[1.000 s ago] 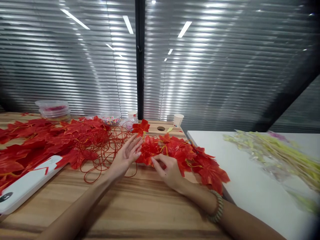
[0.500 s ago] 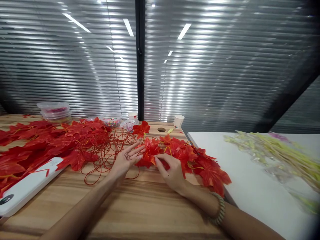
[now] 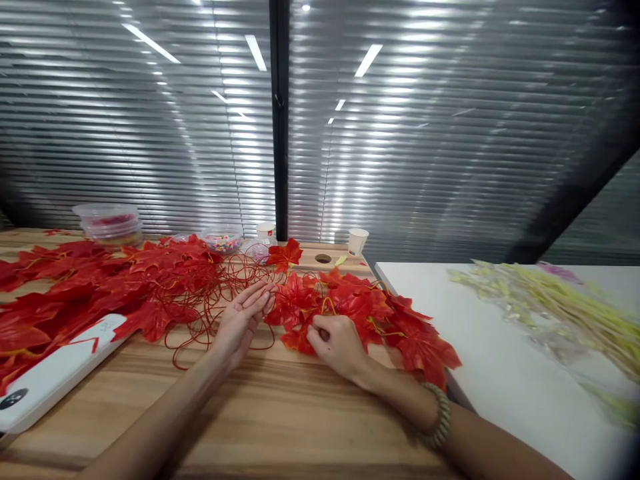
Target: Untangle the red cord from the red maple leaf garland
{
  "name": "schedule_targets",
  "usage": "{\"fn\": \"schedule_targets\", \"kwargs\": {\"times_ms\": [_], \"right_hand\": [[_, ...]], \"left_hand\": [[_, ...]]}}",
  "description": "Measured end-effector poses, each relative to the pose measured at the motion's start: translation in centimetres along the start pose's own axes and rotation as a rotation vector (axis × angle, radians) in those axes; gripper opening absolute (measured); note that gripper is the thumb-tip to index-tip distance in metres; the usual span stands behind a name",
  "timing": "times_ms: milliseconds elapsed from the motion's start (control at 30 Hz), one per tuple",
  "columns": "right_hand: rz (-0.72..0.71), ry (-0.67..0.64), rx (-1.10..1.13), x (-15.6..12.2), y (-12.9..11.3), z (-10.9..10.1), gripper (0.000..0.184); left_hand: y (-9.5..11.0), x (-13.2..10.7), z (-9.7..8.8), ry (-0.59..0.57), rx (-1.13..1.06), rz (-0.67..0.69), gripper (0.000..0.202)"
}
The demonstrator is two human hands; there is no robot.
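Note:
Artificial red maple leaves (image 3: pixel 295 300) with yellow stems lie bunched between and beyond my hands. My left hand (image 3: pixel 239 327) is beside them, palm partly up, its fingers together and the thumb pressed against them. Thin red cord (image 3: pixel 273 337) runs by its fingertips and seems pinched there. My right hand (image 3: pixel 337 343) is curled closed low over the front of the bunch, a leaf (image 3: pixel 299 339) showing beside its knuckles. What its fingers grip is hidden. A braided bracelet (image 3: pixel 440 420) circles the right wrist.
A tangle of red cord (image 3: pixel 215 300) and a large leaf pile (image 3: pixel 100 287) lie left, with a white device (image 3: pixel 65 373) before them. Clear tubs (image 3: pixel 111 227), a bead container (image 3: pixel 223 240) and paper cups (image 3: pixel 357 243) stand behind. Yellow packaged strips (image 3: pixel 550 307) cover part of the white table (image 3: pixel 500 373).
My left hand has drawn back slightly left, its spread fingers coming together. My right hand has curled from a pinch at a leaf into a tighter fist, and the nearby leaves have shifted.

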State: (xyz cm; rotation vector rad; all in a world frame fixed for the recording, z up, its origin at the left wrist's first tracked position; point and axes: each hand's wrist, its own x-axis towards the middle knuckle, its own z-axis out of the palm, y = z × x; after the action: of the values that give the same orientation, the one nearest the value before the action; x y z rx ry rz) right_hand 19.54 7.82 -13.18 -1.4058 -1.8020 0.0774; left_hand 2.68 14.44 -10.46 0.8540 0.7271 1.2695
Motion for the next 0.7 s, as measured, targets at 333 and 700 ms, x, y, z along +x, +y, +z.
{"fn": "schedule_targets", "kwargs": {"times_ms": [333,700], "right_hand": [[-0.417,-0.228,0.003,-1.2,-1.6,-0.1,0.029],[-0.358,0.142,0.029,-0.6,-1.7,-0.5,0.013]], "left_hand": [[-0.5,0.1,-0.6,0.043,0.258,0.007,0.035],[-1.7,-1.7,0.5,-0.157,0.611,0.280,0.020]]}}
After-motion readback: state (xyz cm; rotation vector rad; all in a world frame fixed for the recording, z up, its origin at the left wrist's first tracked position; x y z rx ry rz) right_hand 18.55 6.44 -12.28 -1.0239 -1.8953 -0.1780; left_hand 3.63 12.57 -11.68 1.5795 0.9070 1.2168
